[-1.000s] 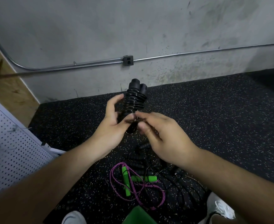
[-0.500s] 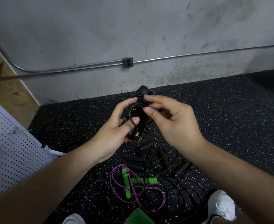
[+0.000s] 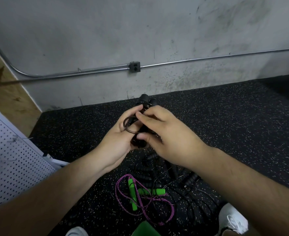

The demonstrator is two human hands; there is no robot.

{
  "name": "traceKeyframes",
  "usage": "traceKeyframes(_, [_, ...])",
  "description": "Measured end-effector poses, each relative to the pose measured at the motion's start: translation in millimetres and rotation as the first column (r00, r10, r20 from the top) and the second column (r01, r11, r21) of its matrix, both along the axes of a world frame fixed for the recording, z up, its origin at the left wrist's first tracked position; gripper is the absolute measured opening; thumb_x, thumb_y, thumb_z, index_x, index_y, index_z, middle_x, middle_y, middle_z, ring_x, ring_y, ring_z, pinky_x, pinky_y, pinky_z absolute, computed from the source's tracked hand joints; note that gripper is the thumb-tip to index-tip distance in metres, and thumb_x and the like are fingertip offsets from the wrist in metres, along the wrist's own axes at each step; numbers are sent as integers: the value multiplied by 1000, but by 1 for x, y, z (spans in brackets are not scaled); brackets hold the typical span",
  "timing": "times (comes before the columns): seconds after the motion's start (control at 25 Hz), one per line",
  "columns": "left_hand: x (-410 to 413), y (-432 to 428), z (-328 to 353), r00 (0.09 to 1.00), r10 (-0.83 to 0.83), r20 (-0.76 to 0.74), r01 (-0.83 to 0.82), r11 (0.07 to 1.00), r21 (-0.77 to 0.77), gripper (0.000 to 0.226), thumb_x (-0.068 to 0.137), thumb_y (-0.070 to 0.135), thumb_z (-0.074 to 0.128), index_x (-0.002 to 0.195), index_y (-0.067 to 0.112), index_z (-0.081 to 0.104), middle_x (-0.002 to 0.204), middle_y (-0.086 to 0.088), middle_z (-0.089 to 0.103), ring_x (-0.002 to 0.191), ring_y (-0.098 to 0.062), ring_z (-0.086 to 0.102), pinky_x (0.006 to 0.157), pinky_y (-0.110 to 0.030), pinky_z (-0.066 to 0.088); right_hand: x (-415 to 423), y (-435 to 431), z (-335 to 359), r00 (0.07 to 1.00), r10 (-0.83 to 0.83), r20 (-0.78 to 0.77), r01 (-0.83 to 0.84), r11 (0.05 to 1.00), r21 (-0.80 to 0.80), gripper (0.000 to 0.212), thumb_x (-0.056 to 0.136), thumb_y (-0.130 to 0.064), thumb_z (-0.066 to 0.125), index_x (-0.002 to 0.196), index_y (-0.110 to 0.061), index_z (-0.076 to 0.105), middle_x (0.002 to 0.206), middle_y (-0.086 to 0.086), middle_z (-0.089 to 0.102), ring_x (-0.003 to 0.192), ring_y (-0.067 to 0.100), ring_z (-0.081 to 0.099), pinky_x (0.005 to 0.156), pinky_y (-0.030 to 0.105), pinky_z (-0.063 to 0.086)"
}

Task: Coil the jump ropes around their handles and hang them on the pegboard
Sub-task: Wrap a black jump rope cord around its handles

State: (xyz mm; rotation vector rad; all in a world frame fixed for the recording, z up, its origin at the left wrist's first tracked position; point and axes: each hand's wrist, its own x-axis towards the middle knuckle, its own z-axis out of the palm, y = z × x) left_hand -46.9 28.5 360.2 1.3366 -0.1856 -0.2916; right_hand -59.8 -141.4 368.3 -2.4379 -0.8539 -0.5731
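Mostly hidden behind right hand (image 3: 171, 138): black handles (image 3: 145, 99); pegboard (image 3: 12, 159) cut by left edge; shoe (image 3: 232, 218) cropped at bottom.

L hand (image 3: 118, 140): palm turned toward R, fingers curled round bundled black jump rope (image 3: 145, 100), index reaching up along its side. R hand (image 3: 172, 138): back to cam, fingertips (image 3: 139, 115) bent in, pinching rope loop near top of L hand; thumb lower, pressed on bundle. Hands touching, mid-frame. Forearms bare: L enters from lower-left corner, R from lower-right, converging; wrists approx straight.
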Motion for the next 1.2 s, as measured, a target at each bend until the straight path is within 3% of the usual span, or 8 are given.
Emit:
traceKeyframes(0.08, [0,0,0,1000,-9,-21,8,1000,-20,43,97,19,56,137,33,57,130,1,68,121,-28,64,97,-59,53,3,-3,3,997,-58,46,54,995,90,38,93,-26,67,125,-7,69,111,2,65,102,20,61,89,37,55])
traceKeyframes(0.2, [4,4,2,999,-11,-34,9,998,-70,42,101,14,50,137,35,57,130,-1,67,115,-35,66,91,-63,55,5,-15,9,991,-116,-66,130,950,283,20,88,-21,77,106,-12,77,100,-6,70,93,12,66,84,35,57])
traceKeyframes(0.36, [8,11,5,999,-11,-31,7,992,-124,41,107,15,41,140,36,53,128,-10,68,112,-39,67,88,-60,57,0,-27,3,986,-150,-70,161,967,195,7,89,-18,76,94,-14,79,90,-11,67,82,6,62,72,30,56])
traceKeyframes(0.6, [2,3,5,1000,-15,10,16,996,-82,40,109,18,37,142,36,49,127,-9,69,109,-31,70,87,-57,58,-12,-19,-5,977,-209,-37,212,973,92,5,90,-21,74,92,-18,77,85,-10,64,80,10,59,65,27,52])
traceKeyframes(0.76, [1,1,5,1000,-12,-1,12,997,-76,40,109,18,36,142,38,48,129,-9,67,113,-30,69,89,-57,57,-19,-11,-8,929,-224,-295,313,900,303,2,90,-22,74,90,-23,75,86,-15,65,82,2,60,70,14,47])
traceKeyframes(0.92, [2,1,5,1000,-10,-22,9,998,-65,46,108,11,34,140,40,49,129,-11,66,113,-31,68,90,-56,57,-21,-4,-14,862,-156,-482,398,798,453,10,91,-22,74,82,-26,74,82,-14,69,78,3,63,71,22,51])
traceKeyframes(1.12, [2,5,6,1000,-5,-21,5,1000,6,62,98,-5,35,137,41,51,119,-12,71,101,-26,66,85,-49,59,-25,2,-17,854,-81,-514,363,800,478,11,92,-20,72,83,-26,73,84,-14,70,79,6,66,72,29,57])
traceKeyframes(1.2, [3,7,6,1000,-8,-3,8,999,43,63,97,-7,40,135,42,51,109,-11,72,90,-20,65,79,-40,59,-26,4,-17,857,-74,-510,358,797,486,9,92,-20,72,84,-26,73,83,-14,69,80,6,65,71,24,55])
